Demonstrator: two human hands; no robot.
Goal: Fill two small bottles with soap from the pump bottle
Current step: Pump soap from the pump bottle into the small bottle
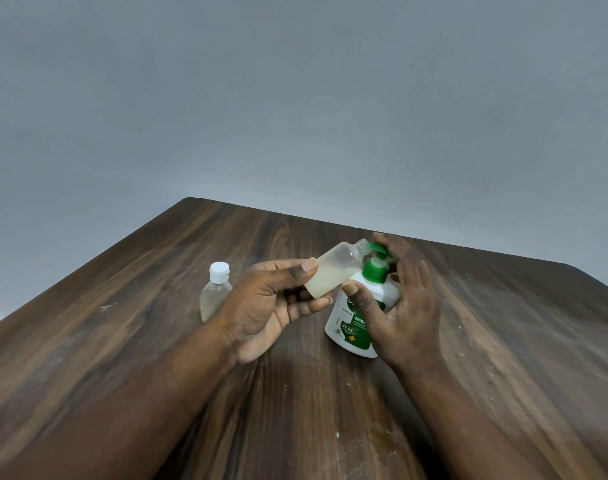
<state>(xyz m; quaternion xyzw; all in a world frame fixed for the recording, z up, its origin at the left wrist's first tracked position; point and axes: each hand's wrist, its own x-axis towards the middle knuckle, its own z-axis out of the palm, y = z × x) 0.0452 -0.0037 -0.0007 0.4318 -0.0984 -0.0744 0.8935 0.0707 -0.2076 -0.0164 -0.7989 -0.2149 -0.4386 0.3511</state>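
Observation:
My left hand (264, 303) grips a small uncapped translucent bottle (333, 270), tilted so its threaded mouth meets the green pump nozzle. Pale soap fills its lower part. The white pump bottle (351, 327) with a green label and green pump head (375, 268) stands on the wooden table. My right hand (404, 306) wraps around it, fingers over the pump top and thumb on the front of the body. A second small clear bottle (215, 292) with a white cap stands to the left, partly hidden behind my left hand.
The dark wooden table (157, 341) ends at a far edge close behind the bottles, with a plain grey wall (295, 98) beyond. Small pale specks dot the table surface on the right.

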